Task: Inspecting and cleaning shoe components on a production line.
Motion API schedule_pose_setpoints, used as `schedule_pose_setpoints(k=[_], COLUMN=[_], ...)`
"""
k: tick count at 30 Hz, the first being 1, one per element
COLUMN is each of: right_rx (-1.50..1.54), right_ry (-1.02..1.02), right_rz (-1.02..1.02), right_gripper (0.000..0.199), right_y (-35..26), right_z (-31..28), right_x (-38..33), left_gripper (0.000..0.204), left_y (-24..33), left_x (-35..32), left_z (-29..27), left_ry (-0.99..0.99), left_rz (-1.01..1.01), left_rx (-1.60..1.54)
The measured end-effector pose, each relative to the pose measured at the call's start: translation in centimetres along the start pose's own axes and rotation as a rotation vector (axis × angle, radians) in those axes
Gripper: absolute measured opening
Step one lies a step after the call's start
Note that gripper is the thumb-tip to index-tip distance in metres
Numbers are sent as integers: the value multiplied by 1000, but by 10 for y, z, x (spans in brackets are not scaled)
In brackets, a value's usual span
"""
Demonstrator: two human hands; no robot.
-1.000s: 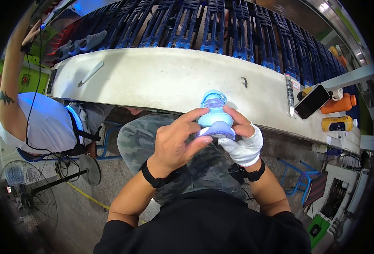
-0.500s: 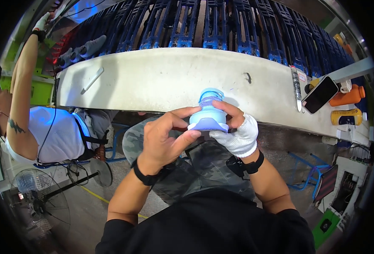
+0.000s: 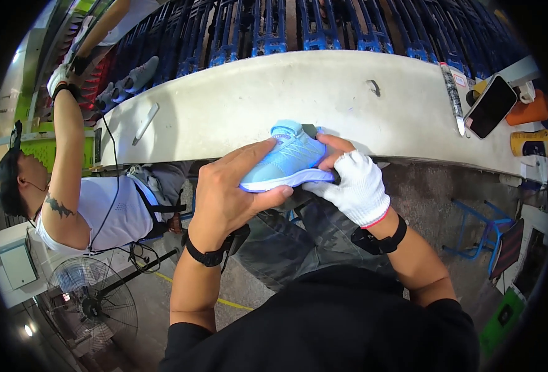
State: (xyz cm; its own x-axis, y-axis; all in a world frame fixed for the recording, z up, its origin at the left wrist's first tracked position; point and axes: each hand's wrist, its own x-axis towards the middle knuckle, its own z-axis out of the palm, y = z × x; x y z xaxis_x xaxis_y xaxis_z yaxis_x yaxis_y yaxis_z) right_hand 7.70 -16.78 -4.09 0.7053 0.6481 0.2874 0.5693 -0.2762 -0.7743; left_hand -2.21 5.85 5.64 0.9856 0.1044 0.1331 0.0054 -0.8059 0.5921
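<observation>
I see the shoe (image 3: pixel 288 160) at frame centre, over the near edge of the workbench (image 3: pixel 237 102), between my left hand (image 3: pixel 229 193) and right hand (image 3: pixel 350 185). A phone (image 3: pixel 490 106) lies on the bench at upper right. Racks (image 3: pixel 299 25) run behind the bench. Another person (image 3: pixel 82 204) sits at left, a fan (image 3: pixel 91 304) at lower left.
</observation>
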Motion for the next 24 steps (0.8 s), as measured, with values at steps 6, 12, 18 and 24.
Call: schedule_pose_setpoints(k=[6, 12, 18, 24], right_rx=[-77, -218, 20, 348], right_ry=[31, 158, -26, -18], right_rz=[51, -84, -342, -207], right_gripper=[47, 88, 81, 65], right_y=[4, -7, -38, -16], right_z=[1, -26, -70, -66], right_x=[0, -2, 8, 4], left_gripper=[69, 73, 50, 37], left_y=[18, 32, 22, 10], left_x=[-9, -6, -9, -13], left_z=[5, 14, 89, 107], left_ry=[2, 40, 356, 428], left_rz=[-60, 205, 300, 391], left_rx=[27, -38, -322, -368])
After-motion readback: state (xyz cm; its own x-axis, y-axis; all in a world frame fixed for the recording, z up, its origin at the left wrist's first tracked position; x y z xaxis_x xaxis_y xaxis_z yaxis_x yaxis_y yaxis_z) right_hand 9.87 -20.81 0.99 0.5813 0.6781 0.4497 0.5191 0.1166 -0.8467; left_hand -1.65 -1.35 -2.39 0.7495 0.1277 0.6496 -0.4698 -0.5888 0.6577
